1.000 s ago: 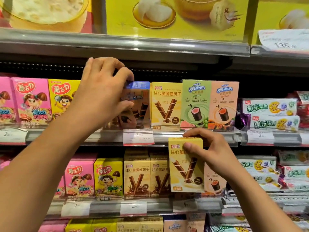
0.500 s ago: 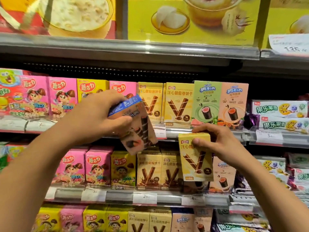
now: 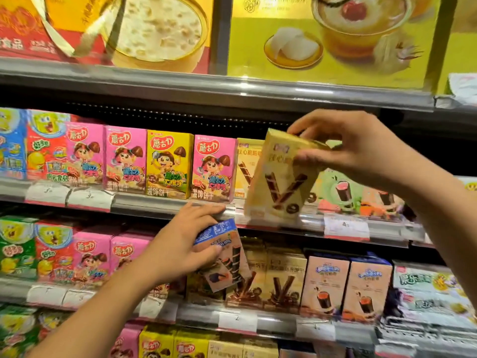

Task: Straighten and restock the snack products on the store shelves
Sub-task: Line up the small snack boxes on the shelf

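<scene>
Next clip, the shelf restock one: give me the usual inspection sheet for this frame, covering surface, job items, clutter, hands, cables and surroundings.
Surface: middle shelf with price tags along its front rail; lower shelf likewise.
Job's things: yellow wafer-roll box tilted in front of the middle shelf, not yet seated; blue-topped box tilted in front of the lower shelf's row; pink and yellow cartoon boxes standing upright in line.
Clutter: nothing seen.
Hands: right hand grips the yellow wafer-roll box at its top; left hand holds the blue-topped box.
Cables: nothing seen.
Surroundings: large gift boxes on the top shelf; further snack rows below.
</scene>
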`<state>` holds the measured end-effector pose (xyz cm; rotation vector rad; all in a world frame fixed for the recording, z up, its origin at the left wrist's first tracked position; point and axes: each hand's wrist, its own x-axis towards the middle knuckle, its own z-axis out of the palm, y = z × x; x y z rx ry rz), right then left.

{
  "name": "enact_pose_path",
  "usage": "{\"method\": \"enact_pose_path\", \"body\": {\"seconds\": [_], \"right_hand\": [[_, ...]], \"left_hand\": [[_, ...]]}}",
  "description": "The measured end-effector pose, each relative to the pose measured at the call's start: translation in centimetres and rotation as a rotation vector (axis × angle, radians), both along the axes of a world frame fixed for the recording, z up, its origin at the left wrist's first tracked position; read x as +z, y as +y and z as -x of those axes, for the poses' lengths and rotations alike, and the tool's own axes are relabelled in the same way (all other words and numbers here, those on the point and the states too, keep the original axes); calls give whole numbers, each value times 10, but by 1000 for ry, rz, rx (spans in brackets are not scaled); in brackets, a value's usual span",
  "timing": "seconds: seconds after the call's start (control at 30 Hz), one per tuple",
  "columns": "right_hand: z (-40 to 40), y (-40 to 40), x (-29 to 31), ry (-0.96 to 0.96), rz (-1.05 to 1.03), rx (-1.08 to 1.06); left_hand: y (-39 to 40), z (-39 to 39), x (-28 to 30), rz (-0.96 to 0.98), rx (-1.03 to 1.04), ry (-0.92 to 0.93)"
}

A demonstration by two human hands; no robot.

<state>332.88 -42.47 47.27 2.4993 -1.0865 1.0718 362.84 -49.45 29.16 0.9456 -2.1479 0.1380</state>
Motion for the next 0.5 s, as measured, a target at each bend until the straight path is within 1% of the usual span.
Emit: {"method": "enact_pose_path", "body": {"seconds": [0.1,0.33,0.5], "right_hand": [[-16,-10,11,24,33,-26],[-47,-41,9,205,248,-170],[-53,-55,3,223,310,-231]], "left_hand": [[-1,0,-1,-27,-30,52],[-8,1,-10,-30,-59,77],[-11,1,-13,-6,-64,102]]}}
